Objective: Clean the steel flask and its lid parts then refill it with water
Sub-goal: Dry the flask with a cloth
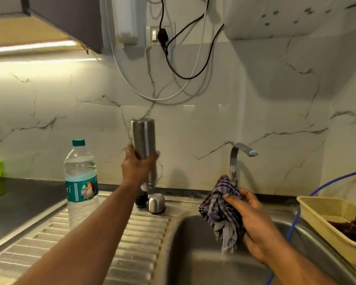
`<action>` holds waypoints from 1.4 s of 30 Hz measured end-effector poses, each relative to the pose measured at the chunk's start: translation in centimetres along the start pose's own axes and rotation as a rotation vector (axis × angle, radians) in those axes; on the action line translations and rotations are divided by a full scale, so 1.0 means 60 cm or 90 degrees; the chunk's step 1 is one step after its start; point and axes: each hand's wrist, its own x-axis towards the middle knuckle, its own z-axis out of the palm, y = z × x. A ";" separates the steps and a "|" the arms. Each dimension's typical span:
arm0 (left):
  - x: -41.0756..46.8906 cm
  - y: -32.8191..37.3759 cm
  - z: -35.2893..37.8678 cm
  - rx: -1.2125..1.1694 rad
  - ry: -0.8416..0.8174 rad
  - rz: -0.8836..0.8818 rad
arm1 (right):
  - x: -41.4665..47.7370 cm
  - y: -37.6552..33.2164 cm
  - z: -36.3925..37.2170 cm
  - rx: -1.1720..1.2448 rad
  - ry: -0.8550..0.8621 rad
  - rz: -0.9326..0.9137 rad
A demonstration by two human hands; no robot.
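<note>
Flask: a steel flask (pixel 143 138) held upright in the air above the back edge of the draining board (pixel 136 243), its flat closed end on top.
Left hand: the left hand (pixel 136 165) is wrapped round the flask's middle.
Right hand: the right hand (pixel 253 221) clutches a bunched checked cloth (pixel 220 204) over the sink (pixel 193 254), well apart from the left hand.
Lid parts: a steel cap (pixel 156 203) and a black stopper (pixel 141 199) stand side by side at the board's back edge (below the flask).
Nearby: a plastic water bottle (pixel 80 182) stands at the board's left edge; the tap (pixel 237 159) rises behind the sink.

Lid cup (pixel 156 203) on drainboard (pixel 132 243), beside stopper (pixel 141 199)
</note>
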 end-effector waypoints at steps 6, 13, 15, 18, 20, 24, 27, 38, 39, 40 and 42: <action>-0.198 0.035 0.040 -0.313 -0.254 -0.281 | 0.009 -0.043 -0.026 0.065 0.081 -0.039; -0.289 0.027 0.061 -0.633 -0.426 -0.635 | -0.004 -0.082 -0.043 -0.119 0.071 -0.142; -0.291 0.025 0.066 -0.617 -0.459 -0.628 | -0.017 -0.081 -0.057 -0.242 0.051 -0.190; -0.289 0.012 0.075 -0.541 -0.472 -0.576 | -0.025 -0.065 -0.085 -0.338 0.012 -0.272; -0.288 0.006 0.080 -0.515 -0.468 -0.561 | -0.028 -0.053 -0.089 -0.410 -0.032 -0.313; -0.298 0.016 0.086 -0.523 -0.478 -0.549 | -0.045 -0.036 -0.074 -0.598 -0.185 -0.439; -0.301 0.018 0.080 -0.494 -0.486 -0.565 | -0.067 -0.029 -0.057 -0.831 -0.345 -0.520; -0.300 0.016 0.080 -0.451 -0.490 -0.523 | -0.063 -0.012 -0.058 -0.826 -0.346 -0.563; -0.300 0.016 0.077 -0.454 -0.496 -0.519 | -0.064 -0.009 -0.056 -0.854 -0.368 -0.587; -0.301 0.018 0.075 -0.452 -0.500 -0.520 | -0.059 -0.006 -0.057 -0.856 -0.356 -0.587; -0.304 0.027 0.075 -0.458 -0.503 -0.532 | -0.045 -0.005 -0.063 -0.763 -0.260 -0.505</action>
